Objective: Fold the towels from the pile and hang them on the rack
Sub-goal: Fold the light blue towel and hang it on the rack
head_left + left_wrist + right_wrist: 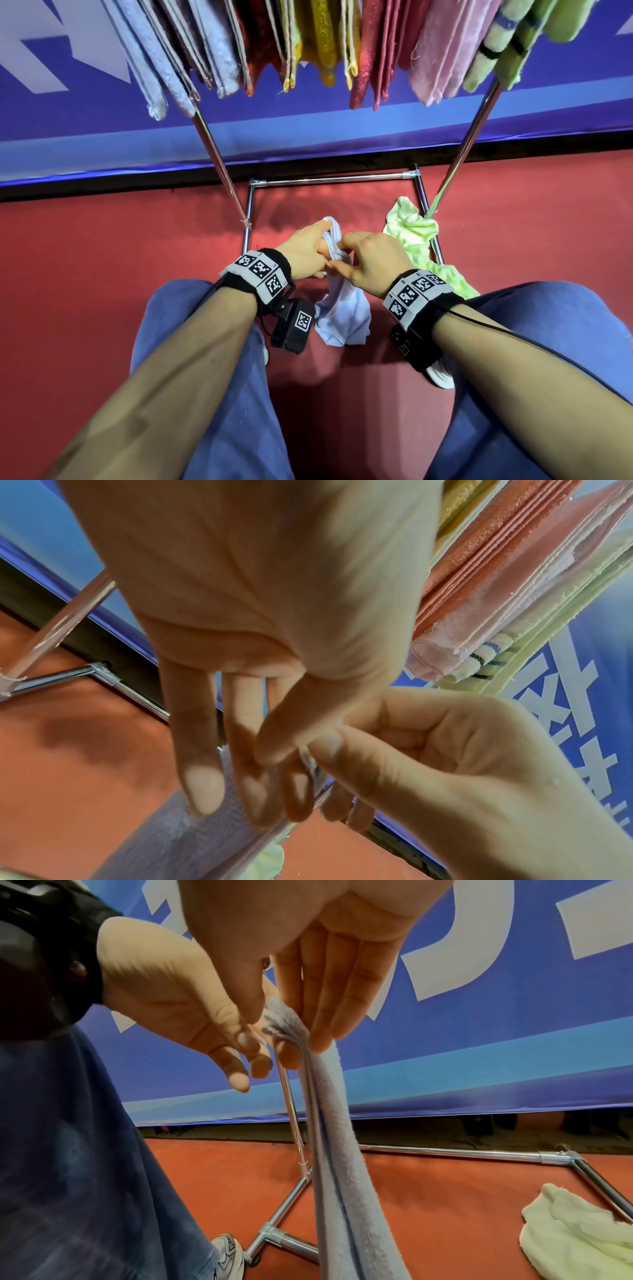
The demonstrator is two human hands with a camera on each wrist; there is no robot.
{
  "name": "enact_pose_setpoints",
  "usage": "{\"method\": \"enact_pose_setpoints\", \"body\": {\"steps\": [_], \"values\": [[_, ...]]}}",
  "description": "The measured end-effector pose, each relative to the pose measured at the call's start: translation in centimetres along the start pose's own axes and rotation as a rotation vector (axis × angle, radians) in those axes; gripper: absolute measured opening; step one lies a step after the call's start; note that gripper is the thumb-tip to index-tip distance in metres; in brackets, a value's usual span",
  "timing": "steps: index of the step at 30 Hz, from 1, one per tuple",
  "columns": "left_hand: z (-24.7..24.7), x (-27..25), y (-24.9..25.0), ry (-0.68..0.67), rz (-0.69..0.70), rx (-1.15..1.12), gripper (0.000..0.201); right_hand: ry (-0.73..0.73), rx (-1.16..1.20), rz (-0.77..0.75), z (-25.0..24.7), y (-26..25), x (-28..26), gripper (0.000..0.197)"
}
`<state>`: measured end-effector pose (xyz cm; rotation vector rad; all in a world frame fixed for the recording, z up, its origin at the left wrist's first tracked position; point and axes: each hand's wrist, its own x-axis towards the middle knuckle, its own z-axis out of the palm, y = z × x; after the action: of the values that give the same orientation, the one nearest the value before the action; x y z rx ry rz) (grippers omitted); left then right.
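Note:
A light blue towel [346,318] hangs bunched between my knees, below the rack [329,180]. My left hand [325,236] pinches its top fold between thumb and fingers. My right hand [342,255] pinches the same bunch just beside it. In the right wrist view the right hand [308,1034] has straight fingers pressed on the gathered top of the blue towel [329,1123], which falls in a long narrow strip. The left wrist view has the left hand [274,764] with its thumb closing toward the fingers. A crumpled green towel [414,236] lies on the floor to the right.
Several folded towels [308,41] in lilac, red, yellow, pink and green hang side by side on the rack's top bar. Slanted chrome legs [219,161] frame the space. A blue banner wall [102,137] stands behind, over red floor [102,257]. A white shoe [440,375] is under my right leg.

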<state>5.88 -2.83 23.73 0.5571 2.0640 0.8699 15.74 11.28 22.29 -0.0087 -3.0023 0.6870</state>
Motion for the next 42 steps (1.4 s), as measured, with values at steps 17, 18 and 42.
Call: {"method": "enact_pose_setpoints", "body": {"steps": [17,18,42], "values": [[-0.1,-0.2,0.1,0.010,0.011,-0.081,0.060,0.015,0.043,-0.024,-0.1,0.2,-0.1,0.020],[-0.1,-0.3,0.1,0.011,0.014,-0.075,0.062,0.013,0.067,-0.026,-0.1,0.2,-0.1,0.020],[-0.2,-0.5,0.7,0.125,0.029,-0.029,0.026,0.126,0.259,-0.025,-0.1,0.0,-0.2,0.018]]}}
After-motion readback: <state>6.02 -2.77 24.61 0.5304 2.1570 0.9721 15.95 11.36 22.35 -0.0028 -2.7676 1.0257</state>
